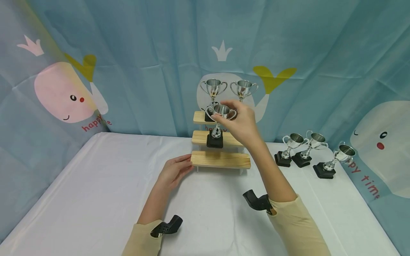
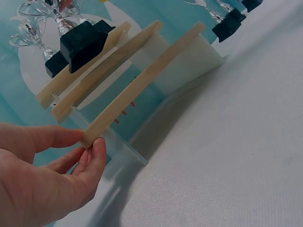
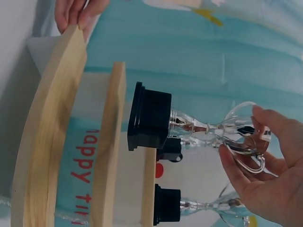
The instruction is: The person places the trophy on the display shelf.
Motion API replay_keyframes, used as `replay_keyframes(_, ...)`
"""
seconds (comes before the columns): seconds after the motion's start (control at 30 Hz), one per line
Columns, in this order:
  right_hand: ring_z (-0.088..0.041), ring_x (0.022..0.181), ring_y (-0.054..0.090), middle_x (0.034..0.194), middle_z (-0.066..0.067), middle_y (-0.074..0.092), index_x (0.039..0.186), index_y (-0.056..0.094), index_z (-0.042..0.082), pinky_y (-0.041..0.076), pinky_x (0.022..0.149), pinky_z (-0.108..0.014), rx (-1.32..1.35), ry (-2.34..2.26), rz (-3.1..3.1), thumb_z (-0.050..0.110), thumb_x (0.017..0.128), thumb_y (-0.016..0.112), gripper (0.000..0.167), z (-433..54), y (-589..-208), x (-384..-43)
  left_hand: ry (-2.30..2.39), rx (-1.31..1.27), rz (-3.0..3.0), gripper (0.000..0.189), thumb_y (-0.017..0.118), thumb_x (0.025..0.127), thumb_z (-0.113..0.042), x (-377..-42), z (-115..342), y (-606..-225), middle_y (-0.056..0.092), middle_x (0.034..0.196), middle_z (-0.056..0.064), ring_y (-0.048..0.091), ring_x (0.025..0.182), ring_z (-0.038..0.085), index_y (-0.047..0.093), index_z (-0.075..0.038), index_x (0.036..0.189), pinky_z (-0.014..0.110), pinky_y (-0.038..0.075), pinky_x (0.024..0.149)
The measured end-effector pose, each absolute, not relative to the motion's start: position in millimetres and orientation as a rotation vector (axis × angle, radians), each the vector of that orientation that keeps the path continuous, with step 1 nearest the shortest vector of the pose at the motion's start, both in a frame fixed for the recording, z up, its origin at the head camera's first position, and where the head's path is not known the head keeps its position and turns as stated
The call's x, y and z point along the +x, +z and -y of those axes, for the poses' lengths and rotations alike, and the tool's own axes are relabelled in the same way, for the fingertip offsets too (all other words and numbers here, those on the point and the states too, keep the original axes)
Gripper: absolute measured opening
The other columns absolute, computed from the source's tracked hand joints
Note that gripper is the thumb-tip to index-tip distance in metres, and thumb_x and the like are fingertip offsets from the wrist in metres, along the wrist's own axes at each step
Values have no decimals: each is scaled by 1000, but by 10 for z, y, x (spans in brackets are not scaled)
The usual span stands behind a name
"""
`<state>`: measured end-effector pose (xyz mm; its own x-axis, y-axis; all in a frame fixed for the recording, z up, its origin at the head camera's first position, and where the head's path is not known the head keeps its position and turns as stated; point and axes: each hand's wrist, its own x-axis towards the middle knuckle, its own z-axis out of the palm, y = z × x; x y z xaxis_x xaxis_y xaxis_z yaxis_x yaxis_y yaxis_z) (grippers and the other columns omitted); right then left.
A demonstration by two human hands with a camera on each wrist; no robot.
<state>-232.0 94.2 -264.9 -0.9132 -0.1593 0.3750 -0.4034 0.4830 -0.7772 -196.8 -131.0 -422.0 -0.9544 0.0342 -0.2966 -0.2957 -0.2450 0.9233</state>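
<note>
My right hand (image 1: pixel 243 122) grips a silver trophy cup (image 3: pixel 244 137) by its bowl, thumb on one side and fingers on the other. Its black base (image 3: pixel 150 118) hangs just above the middle step (image 1: pixel 200 137) of a three-step wooden display stand (image 1: pixel 221 159). On the stand's top step, two more trophies (image 1: pixel 213 85) stand side by side, partly hidden behind the held one and my hand. With thumb and fingers, my left hand (image 2: pixel 52 175) pinches the left end of the lowest step (image 2: pixel 137 92).
Several matching items share the white table (image 1: pixel 96 199): on the right stand a left trophy (image 1: pixel 286 149), a middle trophy (image 1: pixel 309 147) and a right trophy (image 1: pixel 336 160). A blue printed curtain (image 1: pixel 144 89) hangs close behind the stand.
</note>
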Motion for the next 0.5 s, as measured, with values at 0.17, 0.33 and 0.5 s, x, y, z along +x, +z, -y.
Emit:
replay_keyframes(0.17,-31,102,66,141,-14,66,141,63,2,56,74,-34,489,1414,2474,22,95,82,53,-883,-2645,-2376,2299,-314,-1790,47,55,105,7,-1986,1317,-4236,48,154,29,60,127,27,47,12,151,22,60,95)
replay_keyframes(0.33,-31,101,66,140,-15,67,140,63,1,55,73,-30,481,1424,2470,20,95,83,53,-839,-2662,-2432,2296,-334,-1788,47,55,105,7,-1996,1315,-4241,49,154,27,60,128,28,48,11,151,23,61,95)
replay_keyframes(0.5,-30,102,67,140,-15,67,140,63,2,54,72,-28,473,1411,2481,19,95,82,52,-811,-2675,-2479,2303,-329,-1782,47,55,105,7,-1988,1310,-4245,49,154,28,60,127,28,48,12,151,24,61,95)
